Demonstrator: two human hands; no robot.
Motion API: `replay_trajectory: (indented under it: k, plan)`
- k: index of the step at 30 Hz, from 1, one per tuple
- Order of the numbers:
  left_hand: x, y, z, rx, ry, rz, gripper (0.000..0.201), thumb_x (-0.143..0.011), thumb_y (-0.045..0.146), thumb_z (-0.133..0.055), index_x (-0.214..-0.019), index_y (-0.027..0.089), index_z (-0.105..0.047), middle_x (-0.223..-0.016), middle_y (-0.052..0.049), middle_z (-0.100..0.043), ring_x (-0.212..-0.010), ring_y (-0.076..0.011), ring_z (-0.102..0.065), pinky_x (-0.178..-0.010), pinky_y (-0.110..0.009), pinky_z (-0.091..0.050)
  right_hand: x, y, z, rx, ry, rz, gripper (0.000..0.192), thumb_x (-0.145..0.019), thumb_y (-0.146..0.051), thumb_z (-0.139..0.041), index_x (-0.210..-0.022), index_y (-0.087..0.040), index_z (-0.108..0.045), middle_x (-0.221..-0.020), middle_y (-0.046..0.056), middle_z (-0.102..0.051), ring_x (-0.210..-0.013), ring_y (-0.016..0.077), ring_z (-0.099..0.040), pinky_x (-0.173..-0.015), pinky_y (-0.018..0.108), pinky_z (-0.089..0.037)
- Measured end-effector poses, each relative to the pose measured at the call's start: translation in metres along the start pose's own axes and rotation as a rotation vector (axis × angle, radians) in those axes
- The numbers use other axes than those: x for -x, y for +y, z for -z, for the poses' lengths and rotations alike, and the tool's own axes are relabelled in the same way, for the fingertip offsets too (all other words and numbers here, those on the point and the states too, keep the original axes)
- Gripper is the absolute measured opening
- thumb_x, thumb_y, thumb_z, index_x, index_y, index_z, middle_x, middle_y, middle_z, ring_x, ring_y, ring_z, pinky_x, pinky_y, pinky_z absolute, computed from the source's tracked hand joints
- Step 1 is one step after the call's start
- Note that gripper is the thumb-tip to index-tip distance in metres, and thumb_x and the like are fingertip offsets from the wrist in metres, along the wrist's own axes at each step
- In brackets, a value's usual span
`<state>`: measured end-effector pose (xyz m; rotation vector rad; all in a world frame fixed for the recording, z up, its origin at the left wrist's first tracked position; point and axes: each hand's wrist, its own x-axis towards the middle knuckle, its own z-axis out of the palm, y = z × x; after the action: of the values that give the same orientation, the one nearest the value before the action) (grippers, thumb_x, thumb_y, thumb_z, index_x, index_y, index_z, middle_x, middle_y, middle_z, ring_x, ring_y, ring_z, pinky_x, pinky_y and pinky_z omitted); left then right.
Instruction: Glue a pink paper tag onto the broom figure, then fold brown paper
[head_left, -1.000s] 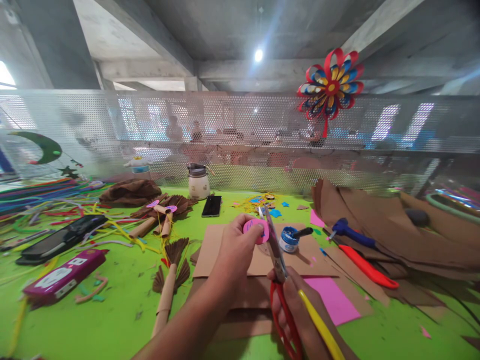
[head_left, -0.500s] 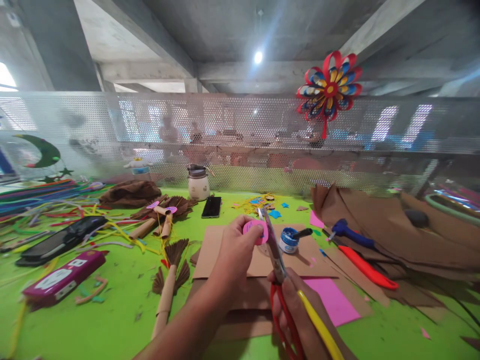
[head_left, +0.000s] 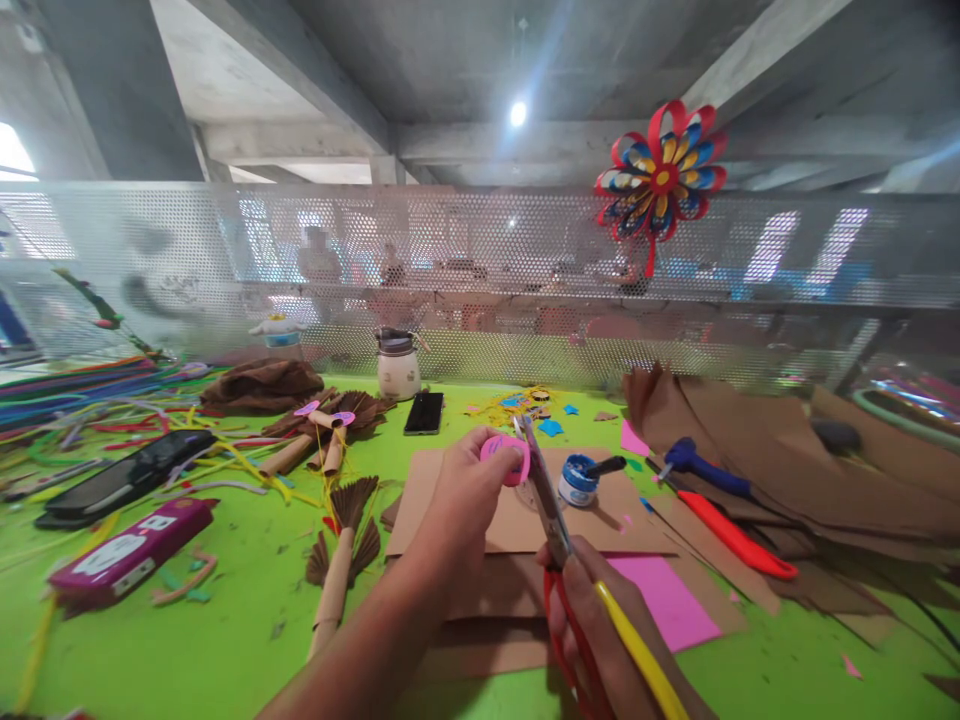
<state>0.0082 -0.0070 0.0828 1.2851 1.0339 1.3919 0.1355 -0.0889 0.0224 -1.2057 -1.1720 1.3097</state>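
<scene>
Left hand (head_left: 457,510) is up over the green desk (head_left: 225,620), its grip pinched on a small pink paper disc (head_left: 507,457) that sticks out past the fingertips at two o'clock from the knuckles. Right hand (head_left: 600,630) is clenched through the red and yellow handles of the scissors (head_left: 551,510), blades pointing up toward eleven o'clock and touching the disc's right edge. Below both hands lie brown cardboard sheets (head_left: 517,525), with a pink paper sheet (head_left: 664,600) at three o'clock of the scissor handles. A blue glue pot (head_left: 577,478) sits just right of the blades. Far off at nine o'clock lies a magenta pencil case (head_left: 124,555).
</scene>
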Motion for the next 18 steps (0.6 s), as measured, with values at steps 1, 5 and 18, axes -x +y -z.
replay_trajectory:
  k: [1,5,18]
  plan:
    - [-0.001,0.000,0.001,0.000,-0.005,0.003,0.008,-0.065,0.023,-0.054,-0.064,0.015,-0.053,-0.061,0.001,-0.049,-0.058,-0.0107,-0.041,-0.058,-0.024,-0.033,0.000,0.000,0.000,0.004,0.000,0.002,0.032,-0.088,-0.032,-0.052,-0.115,-0.015,-0.053,-0.115,0.008,-0.055,-0.097,0.0202,-0.057,-0.081,0.040,-0.049]
    - [-0.002,0.003,0.005,-0.002,-0.041,0.025,0.007,-0.064,0.022,-0.055,-0.064,0.015,-0.054,-0.062,0.001,-0.050,-0.060,-0.0107,-0.042,-0.059,-0.024,-0.033,0.002,-0.001,0.001,0.025,0.001,0.020,0.032,-0.088,-0.032,-0.051,-0.115,-0.015,-0.053,-0.115,0.008,-0.055,-0.097,0.0203,-0.057,-0.081,0.040,-0.049]
    - [-0.007,0.004,0.013,-0.031,-0.075,0.029,0.008,-0.063,0.023,-0.056,-0.063,0.015,-0.057,-0.063,-0.001,-0.053,-0.060,-0.0120,-0.044,-0.058,-0.025,-0.033,-0.008,-0.006,0.002,0.107,0.030,0.154,0.050,-0.066,-0.068,-0.058,-0.072,-0.018,-0.057,-0.051,-0.003,-0.044,-0.040,0.0080,-0.040,-0.036,0.019,-0.037]
